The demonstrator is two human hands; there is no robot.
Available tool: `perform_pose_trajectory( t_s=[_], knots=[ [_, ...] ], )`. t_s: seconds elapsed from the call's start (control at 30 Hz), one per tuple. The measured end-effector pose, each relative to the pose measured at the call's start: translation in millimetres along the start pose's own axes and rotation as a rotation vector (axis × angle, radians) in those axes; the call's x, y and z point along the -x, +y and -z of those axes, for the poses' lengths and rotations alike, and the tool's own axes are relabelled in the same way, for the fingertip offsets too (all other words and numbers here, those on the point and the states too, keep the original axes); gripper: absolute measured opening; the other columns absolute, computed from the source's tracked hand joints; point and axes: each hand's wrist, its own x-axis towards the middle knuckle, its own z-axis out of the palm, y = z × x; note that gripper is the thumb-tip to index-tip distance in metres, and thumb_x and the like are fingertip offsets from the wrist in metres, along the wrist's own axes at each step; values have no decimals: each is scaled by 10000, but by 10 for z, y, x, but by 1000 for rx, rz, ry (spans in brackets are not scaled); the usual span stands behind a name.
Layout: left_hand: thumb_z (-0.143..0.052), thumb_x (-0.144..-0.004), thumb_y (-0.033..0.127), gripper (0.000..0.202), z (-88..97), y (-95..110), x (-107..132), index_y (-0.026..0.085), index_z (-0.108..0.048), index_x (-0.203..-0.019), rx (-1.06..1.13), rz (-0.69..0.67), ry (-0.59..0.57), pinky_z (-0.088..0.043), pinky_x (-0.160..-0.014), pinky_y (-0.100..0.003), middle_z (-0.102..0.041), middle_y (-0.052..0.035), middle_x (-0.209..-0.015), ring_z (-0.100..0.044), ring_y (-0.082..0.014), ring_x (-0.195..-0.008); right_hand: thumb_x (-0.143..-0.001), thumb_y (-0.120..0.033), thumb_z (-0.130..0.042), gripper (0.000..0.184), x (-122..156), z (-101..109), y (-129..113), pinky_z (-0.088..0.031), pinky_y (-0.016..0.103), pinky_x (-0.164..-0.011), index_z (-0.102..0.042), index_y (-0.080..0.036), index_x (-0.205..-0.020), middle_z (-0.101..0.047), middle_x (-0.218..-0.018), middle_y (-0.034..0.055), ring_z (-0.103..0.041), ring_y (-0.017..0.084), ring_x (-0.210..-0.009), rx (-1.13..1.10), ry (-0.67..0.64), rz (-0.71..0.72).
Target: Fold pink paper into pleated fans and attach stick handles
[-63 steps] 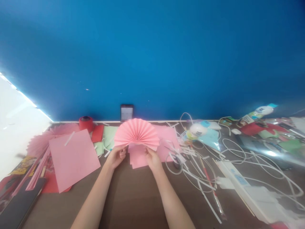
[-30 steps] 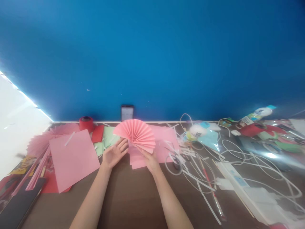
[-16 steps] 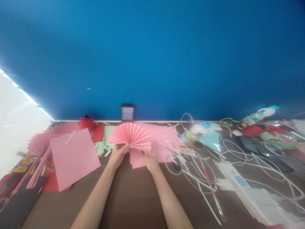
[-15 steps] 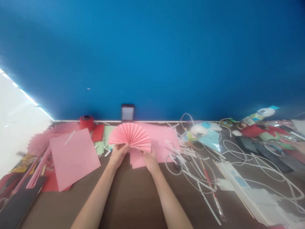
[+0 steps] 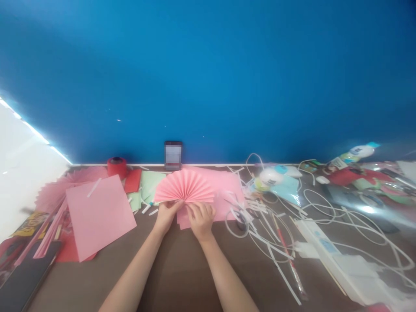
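Observation:
A pleated pink paper fan (image 5: 184, 185) is spread into a half circle, its folds meeting at the middle of its lower edge. My left hand (image 5: 167, 215) pinches it by that middle point, thumb on top. Close beside it, my right hand (image 5: 200, 218) has its fingers closed on the lower edge, just right of the centre. Pink paper sheets (image 5: 224, 195) lie flat on the table behind and to the right of the fan. What sits under my right fingertips is hidden.
At left lie a pink sheet (image 5: 100, 216), another pleated pink fan (image 5: 58, 190) and a red tape roll (image 5: 117, 167). A small framed screen (image 5: 173, 155) leans on the blue wall. To the right are white paper strips (image 5: 273, 242), tangled cables (image 5: 325, 208) and a white power strip (image 5: 328, 255).
The fan has shifted slightly right and opened flat along its lower edge. My right hand has moved left from the fan's right end to near its centre.

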Motion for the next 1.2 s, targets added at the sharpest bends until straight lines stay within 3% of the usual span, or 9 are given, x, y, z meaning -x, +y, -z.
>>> perform_pose_trajectory(
  t_s=[0.17, 0.3, 0.4, 0.47, 0.6, 0.67, 0.9, 1.03, 1.2],
  knots=[
    [-711, -642, 264, 265, -53, -38, 21, 92, -657, -836, 22, 0, -24, -459, -869, -366, -686, -117, -899, -634, -228, -881, -794, -197, -587, 74, -1, 9, 30, -296, 328, -789, -623, -226, -852, -663, -775, 26, -569, 172, -768, -5, 20, 1],
    [-742, -600, 275, 344, -26, -54, 60, 109, -660, -890, -65, 51, 103, -434, -905, -381, -677, -119, -974, -604, -258, -973, -814, -205, -552, 167, 9, 2, 31, -302, 336, -798, -613, -228, -967, -658, -798, 44, -570, 185, -794, -3, 7, -19],
    [-762, -571, 275, 357, 34, -64, 64, 122, -672, -880, -146, 132, 149, -422, -916, -391, -675, -119, -987, -588, -280, -1005, -812, -187, -551, 143, 9, -7, 31, -314, 340, -786, -622, -227, -930, -643, -794, 45, -560, 177, -768, 11, 6, -14],
    [-769, -558, 262, 347, 61, -62, 46, 131, -673, -864, -153, 139, 103, -423, -914, -390, -677, -115, -977, -588, -280, -1003, -808, -174, -555, 114, 7, -14, 37, -331, 340, -771, -630, -224, -878, -630, -815, 53, -553, 180, -776, 15, 19, -15],
    [-741, -596, 232, 342, 57, -40, -6, 145, -644, -912, -45, 25, -139, -437, -897, -376, -673, -95, -975, -605, -243, -972, -815, -162, -543, 104, 6, -20, 63, -360, 332, -739, -627, -211, -851, -614, -824, 65, -544, 188, -794, -43, 18, -24],
    [-723, -616, 230, 314, 48, -24, -19, 136, -645, -906, -50, 15, -170, -442, -886, -366, -678, -94, -940, -616, -231, -939, -828, -152, -516, 134, 9, -18, 73, -365, 330, -742, -624, -209, -883, -610, -812, 62, -545, 187, -803, -84, -10, -19],
    [-721, -590, 207, 187, 126, 76, 24, 154, -674, -763, -87, 76, -26, -431, -906, -377, -690, -71, -882, -603, -238, -947, -822, -80, -437, 256, 20, 1, 87, -369, 330, -754, -631, -209, -929, -605, -831, 66, -545, 182, -843, -101, -59, 59],
    [-724, -603, 216, 312, 186, 98, 20, 161, -657, -902, -122, -33, -6, -413, -936, -380, -677, -70, -946, -602, -219, -957, -829, -75, -402, 274, 2, 4, 85, -356, 339, -775, -630, -206, -904, -609, -828, 63, -540, 175, -821, -52, -104, 90],
    [-719, -631, 251, 381, 166, 105, -9, 151, -636, -989, -221, -103, 14, -435, -903, -370, -681, -78, -923, -609, -227, -938, -839, -124, -449, 163, -27, -10, 72, -353, 343, -801, -597, -181, -873, -611, -811, 62, -530, 183, -817, -104, -116, 57]
  ],
)
